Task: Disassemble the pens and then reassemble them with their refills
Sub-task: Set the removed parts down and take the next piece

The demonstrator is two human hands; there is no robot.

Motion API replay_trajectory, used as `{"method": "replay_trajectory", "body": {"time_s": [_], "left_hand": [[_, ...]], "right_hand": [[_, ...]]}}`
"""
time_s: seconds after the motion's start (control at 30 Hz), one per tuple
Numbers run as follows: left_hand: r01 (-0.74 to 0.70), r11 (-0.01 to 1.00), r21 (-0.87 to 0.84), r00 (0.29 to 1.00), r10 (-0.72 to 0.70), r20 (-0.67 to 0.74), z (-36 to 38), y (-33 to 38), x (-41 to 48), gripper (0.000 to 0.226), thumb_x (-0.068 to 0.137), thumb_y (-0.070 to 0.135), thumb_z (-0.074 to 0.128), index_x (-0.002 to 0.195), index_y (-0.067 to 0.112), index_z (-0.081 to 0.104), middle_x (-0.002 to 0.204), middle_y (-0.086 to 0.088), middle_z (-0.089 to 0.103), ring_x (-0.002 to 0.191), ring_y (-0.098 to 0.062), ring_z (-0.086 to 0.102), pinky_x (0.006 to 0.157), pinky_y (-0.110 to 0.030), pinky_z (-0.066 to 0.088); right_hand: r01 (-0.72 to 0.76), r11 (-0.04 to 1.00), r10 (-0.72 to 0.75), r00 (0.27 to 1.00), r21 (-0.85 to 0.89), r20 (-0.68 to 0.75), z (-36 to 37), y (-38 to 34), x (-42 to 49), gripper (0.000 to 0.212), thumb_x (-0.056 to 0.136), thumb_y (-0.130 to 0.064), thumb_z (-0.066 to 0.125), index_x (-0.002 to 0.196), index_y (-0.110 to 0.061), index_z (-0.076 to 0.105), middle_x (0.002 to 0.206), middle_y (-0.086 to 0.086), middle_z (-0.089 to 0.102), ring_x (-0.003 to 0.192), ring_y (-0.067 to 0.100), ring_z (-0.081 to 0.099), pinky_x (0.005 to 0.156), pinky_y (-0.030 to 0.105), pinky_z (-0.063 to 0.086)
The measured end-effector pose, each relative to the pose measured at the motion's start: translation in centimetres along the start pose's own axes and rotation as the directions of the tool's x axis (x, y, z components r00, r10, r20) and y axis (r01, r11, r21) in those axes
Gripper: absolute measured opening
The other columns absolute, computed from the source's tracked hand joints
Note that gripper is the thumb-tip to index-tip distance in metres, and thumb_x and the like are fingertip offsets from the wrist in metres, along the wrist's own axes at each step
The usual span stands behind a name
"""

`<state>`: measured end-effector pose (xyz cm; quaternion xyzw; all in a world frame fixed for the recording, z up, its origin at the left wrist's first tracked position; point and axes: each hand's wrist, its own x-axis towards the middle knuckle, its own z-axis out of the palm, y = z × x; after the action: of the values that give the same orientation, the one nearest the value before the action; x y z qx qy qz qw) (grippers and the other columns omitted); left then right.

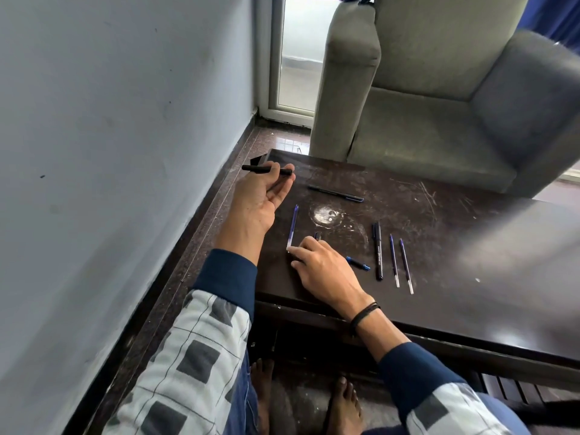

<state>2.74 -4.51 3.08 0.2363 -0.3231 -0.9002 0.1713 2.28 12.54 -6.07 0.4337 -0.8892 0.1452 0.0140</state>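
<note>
Scratched table (439, 215), left hand (260, 196) grips black barrel (266, 169), right hand (320, 268) touches thin refill (293, 224)

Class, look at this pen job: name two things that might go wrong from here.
The left hand holds the black barrel out over the table edge; it may drop to the floor. The right hand, touching the refill, might brush the small blue piece beside it and roll it away.

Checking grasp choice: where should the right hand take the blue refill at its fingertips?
Pinch the blue refill at its clear near end, from above, across its width: it lies flat and thin, that end nearest the right hand.
</note>
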Motion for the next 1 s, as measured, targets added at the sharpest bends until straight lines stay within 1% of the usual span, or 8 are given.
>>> {"method": "replay_trajectory", "body": {"time_s": [0.13, 0.27, 0.33, 0.43, 0.5, 0.7, 0.83, 1.0], "left_hand": [[0.004, 1.0, -0.002, 1.0, -0.004, -0.002, 0.0, -0.2, 0.2, 0.008, 0.098, 0.002, 0.06, 0.103, 0.008, 0.058, 0.104, -0.02, 0.074, 0.104, -0.031, 0.072, 0.078, -0.029, 0.062], [-0.001, 1.0, 0.009, 1.0, 0.001, -0.004, 0.1, -0.4, 0.3, 0.006, 0.098, 0.002, 0.06, 0.099, 0.009, 0.06, 0.098, -0.018, 0.076, 0.095, -0.028, 0.074, 0.079, -0.029, 0.062], [-0.007, 1.0, 0.021, 1.0, 0.007, 0.0, 0.2, -0.5, 0.4, 0.007, 0.098, 0.003, 0.061, 0.097, 0.01, 0.06, 0.095, -0.017, 0.076, 0.092, -0.027, 0.075, 0.08, -0.029, 0.062], [-0.022, 0.998, 0.065, 1.0, 0.021, 0.007, 0.4, -0.9, 0.4, 0.005, 0.098, 0.004, 0.061, 0.1, 0.009, 0.061, 0.099, -0.017, 0.076, 0.092, -0.027, 0.075, 0.085, -0.031, 0.061], [-0.026, 0.996, 0.083, 1.0, 0.025, 0.011, 0.5, -1.0, 0.4, 0.005, 0.098, 0.005, 0.062, 0.102, 0.009, 0.061, 0.103, -0.018, 0.076, 0.094, -0.028, 0.075, 0.087, -0.032, 0.061], [-0.038, 0.994, 0.101, 0.999, 0.037, 0.015, 0.5, -1.0, 0.3, 0.009, 0.099, 0.006, 0.062, 0.107, 0.008, 0.06, 0.108, -0.02, 0.075, 0.093, -0.027, 0.075, 0.084, -0.03, 0.061], [-0.045, 0.992, 0.122, 0.999, 0.044, 0.01, 0.5, -1.1, 0.3, 0.009, 0.098, 0.006, 0.062, 0.108, 0.008, 0.061, 0.109, -0.019, 0.075, 0.092, -0.027, 0.075, 0.084, -0.031, 0.061], [-0.05, 0.989, 0.141, 0.999, 0.048, 0.011, 0.4, -1.1, 0.4, 0.008, 0.098, 0.007, 0.062, 0.106, 0.009, 0.061, 0.105, -0.018, 0.075, 0.092, -0.028, 0.075, 0.083, -0.031, 0.062]], "right_hand": [[-0.02, 1.0, 0.02, 0.999, 0.002, 0.024, -0.3, -0.1, 0.0, 0.032, 0.103, -0.029, 0.054, 0.132, -0.02, 0.066, 0.12, 0.0, 0.059, 0.105, 0.024, 0.058, 0.086, 0.04, 0.054], [-0.057, 0.998, 0.056, 0.998, 0.035, 0.028, -0.6, 0.0, 0.1, 0.021, 0.102, -0.028, 0.055, 0.114, -0.015, 0.068, 0.113, 0.0, 0.059, 0.106, 0.024, 0.059, 0.083, 0.042, 0.055], [-0.061, 0.998, 0.061, 0.998, 0.031, 0.023, -0.6, 0.1, 0.0, 0.019, 0.102, -0.025, 0.054, 0.115, -0.017, 0.066, 0.113, -0.001, 0.059, 0.105, 0.024, 0.059, 0.081, 0.042, 0.055], [-0.042, 0.999, 0.042, 0.999, -0.003, 0.024, -0.6, 0.1, -0.1, 0.031, 0.103, -0.019, 0.051, 0.13, -0.023, 0.064, 0.117, -0.001, 0.059, 0.103, 0.023, 0.059, 0.078, 0.043, 0.057], [-0.028, 0.999, 0.029, 0.999, -0.017, 0.02, -0.6, 0.0, -0.1, 0.036, 0.102, -0.015, 0.051, 0.134, -0.025, 0.064, 0.116, 0.0, 0.06, 0.1, 0.024, 0.059, 0.075, 0.042, 0.057], [-0.02, 0.998, 0.02, 1.0, -0.051, -0.001, -0.6, 0.1, -0.1, 0.023, 0.101, -0.016, 0.051, 0.117, -0.02, 0.067, 0.111, -0.001, 0.058, 0.098, 0.024, 0.06, 0.068, 0.042, 0.056], [-0.002, 0.999, 0.001, 1.0, -0.044, -0.015, -0.5, 0.1, -0.2, 0.028, 0.101, -0.015, 0.052, 0.124, -0.022, 0.066, 0.113, -0.001, 0.059, 0.098, 0.023, 0.059, 0.067, 0.042, 0.057], [0.003, 1.0, -0.003, 1.0, -0.028, -0.017, -0.4, 0.3, -0.1, 0.018, 0.1, -0.014, 0.054, 0.11, -0.017, 0.068, 0.108, 0.001, 0.057, 0.096, 0.025, 0.058, 0.06, 0.041, 0.054]]}}
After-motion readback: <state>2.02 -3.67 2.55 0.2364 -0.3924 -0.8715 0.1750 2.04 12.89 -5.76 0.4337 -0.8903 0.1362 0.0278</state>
